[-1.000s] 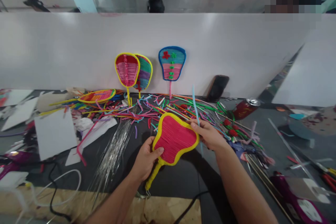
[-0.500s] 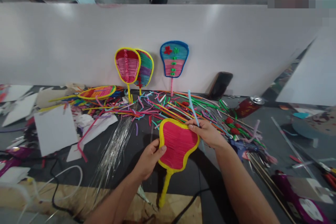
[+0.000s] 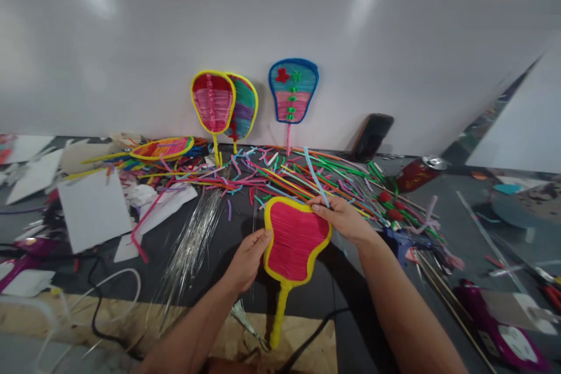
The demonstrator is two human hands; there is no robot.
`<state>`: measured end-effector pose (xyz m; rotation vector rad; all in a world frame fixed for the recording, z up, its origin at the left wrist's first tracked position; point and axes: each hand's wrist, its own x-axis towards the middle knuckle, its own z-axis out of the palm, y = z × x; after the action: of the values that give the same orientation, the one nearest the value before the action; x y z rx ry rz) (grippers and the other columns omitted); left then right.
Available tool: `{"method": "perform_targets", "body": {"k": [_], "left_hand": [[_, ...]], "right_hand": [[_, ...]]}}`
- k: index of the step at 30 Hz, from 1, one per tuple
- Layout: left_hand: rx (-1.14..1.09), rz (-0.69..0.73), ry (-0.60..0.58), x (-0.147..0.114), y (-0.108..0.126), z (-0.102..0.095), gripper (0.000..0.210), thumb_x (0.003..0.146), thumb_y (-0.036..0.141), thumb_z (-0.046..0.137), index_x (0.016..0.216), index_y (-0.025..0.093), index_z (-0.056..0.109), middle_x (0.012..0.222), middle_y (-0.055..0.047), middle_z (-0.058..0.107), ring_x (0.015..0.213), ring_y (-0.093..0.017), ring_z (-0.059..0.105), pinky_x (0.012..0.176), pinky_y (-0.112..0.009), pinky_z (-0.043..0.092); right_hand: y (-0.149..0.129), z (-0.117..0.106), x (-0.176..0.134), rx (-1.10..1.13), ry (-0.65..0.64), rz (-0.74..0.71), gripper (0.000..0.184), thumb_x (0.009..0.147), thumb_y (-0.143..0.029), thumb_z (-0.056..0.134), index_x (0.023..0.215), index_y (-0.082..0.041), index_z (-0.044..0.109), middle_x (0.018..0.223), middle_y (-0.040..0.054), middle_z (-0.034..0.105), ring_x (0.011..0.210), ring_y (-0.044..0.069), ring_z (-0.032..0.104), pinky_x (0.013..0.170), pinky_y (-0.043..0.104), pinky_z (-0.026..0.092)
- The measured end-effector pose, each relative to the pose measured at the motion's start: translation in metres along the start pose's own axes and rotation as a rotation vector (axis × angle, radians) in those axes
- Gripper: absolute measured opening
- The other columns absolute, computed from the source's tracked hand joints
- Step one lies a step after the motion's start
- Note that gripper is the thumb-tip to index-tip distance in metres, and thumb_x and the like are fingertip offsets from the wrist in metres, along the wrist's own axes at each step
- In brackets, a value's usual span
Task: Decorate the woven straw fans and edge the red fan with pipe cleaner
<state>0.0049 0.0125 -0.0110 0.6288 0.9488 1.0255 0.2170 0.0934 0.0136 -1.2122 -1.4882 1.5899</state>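
A hand fan [image 3: 291,245] with a pink-red face, a yellow fuzzy rim and a yellow handle is held up over the dark table, its handle pointing down. My left hand [image 3: 249,257] pinches its left edge, thumb at the rim. At the upper right corner, my right hand [image 3: 346,219] has its fingers closed on the rim and on a light blue pipe cleaner [image 3: 314,175], which sticks up and to the left. Behind the fan lies a heap of loose pipe cleaners [image 3: 280,178] in many colours.
Several finished fans lean on the white partition, one of them blue-rimmed [image 3: 293,90]. A phone [image 3: 372,135] and a red can [image 3: 418,174] stand at the back right. Silver wires [image 3: 193,245] and white card [image 3: 94,210] lie left. A purple glue gun [image 3: 499,327] is at lower right.
The view has tipped down slightly. My left thumb has drawn back from the fan's face to its rim. The light blue pipe cleaner's top has shifted a little left.
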Motion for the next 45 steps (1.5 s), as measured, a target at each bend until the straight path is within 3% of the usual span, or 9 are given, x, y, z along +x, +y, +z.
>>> {"method": "perform_targets", "body": {"k": [8,12,17,22,25,29,31,35,45], "left_hand": [[0.025,0.015,0.028,0.002,-0.003,-0.003,0.032,0.080,0.042,0.062,0.095,0.015,0.067,0.089,-0.006,0.071,0.082,-0.017,0.064,0.077,-0.027,0.047],[0.108,-0.001,0.003,0.001,-0.006,-0.004,0.037,0.080,0.047,0.059,0.096,0.014,0.066,0.086,-0.006,0.070,0.077,-0.017,0.062,0.072,-0.027,0.046],[0.287,-0.016,-0.074,0.000,-0.011,-0.002,0.043,0.084,0.053,0.050,0.097,0.013,0.063,0.082,-0.005,0.067,0.070,-0.015,0.058,0.067,-0.026,0.044],[1.122,0.033,-0.190,-0.019,0.020,-0.004,0.041,0.088,0.046,0.041,0.072,0.016,0.064,0.067,-0.003,0.063,0.063,-0.016,0.056,0.062,-0.026,0.041],[1.581,0.158,-0.141,-0.031,0.045,-0.002,0.034,0.089,0.037,0.042,0.074,0.019,0.065,0.066,-0.002,0.064,0.064,-0.017,0.058,0.064,-0.028,0.041],[1.686,0.643,0.005,-0.016,0.055,0.002,0.027,0.091,0.024,0.040,0.103,0.020,0.064,0.106,-0.008,0.066,0.101,-0.022,0.056,0.089,-0.036,0.042],[1.741,0.733,-0.012,0.001,0.051,0.003,0.028,0.090,0.020,0.042,0.109,0.019,0.063,0.123,-0.011,0.059,0.116,-0.025,0.049,0.097,-0.042,0.036],[1.744,0.466,-0.153,0.025,0.046,0.002,0.032,0.091,0.021,0.037,0.107,0.020,0.064,0.106,-0.009,0.068,0.099,-0.021,0.061,0.086,-0.032,0.043],[1.481,0.286,-0.034,0.024,0.049,-0.011,0.032,0.088,0.029,0.038,0.095,0.021,0.068,0.095,-0.005,0.072,0.090,-0.020,0.063,0.076,-0.026,0.042]], "right_hand": [[0.009,-0.006,0.005,-0.143,0.141,-0.163,0.046,0.083,-0.054,0.050,0.114,-0.021,0.056,0.098,0.0040,0.064,0.085,0.016,0.058,0.073,0.027,0.046],[0.008,-0.010,0.006,-0.274,0.204,-0.181,0.039,0.089,-0.049,0.040,0.099,-0.019,0.063,0.086,0.0033,0.065,0.078,0.017,0.057,0.068,0.026,0.045],[0.009,-0.001,0.003,-0.452,0.036,-0.245,0.030,0.090,-0.039,0.043,0.088,-0.019,0.065,0.075,0.0003,0.062,0.069,0.014,0.055,0.062,0.023,0.041],[0.014,0.013,-0.001,-0.593,-0.132,-0.250,0.026,0.090,-0.032,0.044,0.095,-0.020,0.066,0.080,0.0002,0.066,0.072,0.014,0.058,0.065,0.023,0.042],[0.017,0.019,-0.004,-0.697,-0.144,-0.216,0.025,0.089,-0.029,0.045,0.095,-0.021,0.067,0.084,0.0011,0.069,0.073,0.015,0.060,0.066,0.024,0.042],[0.014,0.027,-0.006,-0.763,-0.132,-0.197,0.025,0.089,-0.027,0.046,0.100,-0.023,0.068,0.091,0.0026,0.071,0.079,0.017,0.064,0.070,0.025,0.044],[0.009,0.032,-0.007,-0.770,-0.130,-0.221,0.025,0.088,-0.024,0.046,0.102,-0.023,0.067,0.095,0.0037,0.071,0.083,0.018,0.064,0.073,0.026,0.044],[0.000,0.038,-0.009,-0.787,-0.134,-0.271,0.027,0.088,-0.022,0.045,0.102,-0.023,0.068,0.094,0.0042,0.072,0.083,0.019,0.065,0.074,0.027,0.045],[0.012,0.008,-0.023,-0.675,-0.058,-0.181,0.027,0.086,-0.024,0.044,0.101,-0.021,0.067,0.096,0.0040,0.071,0.085,0.019,0.065,0.076,0.029,0.048]]}}
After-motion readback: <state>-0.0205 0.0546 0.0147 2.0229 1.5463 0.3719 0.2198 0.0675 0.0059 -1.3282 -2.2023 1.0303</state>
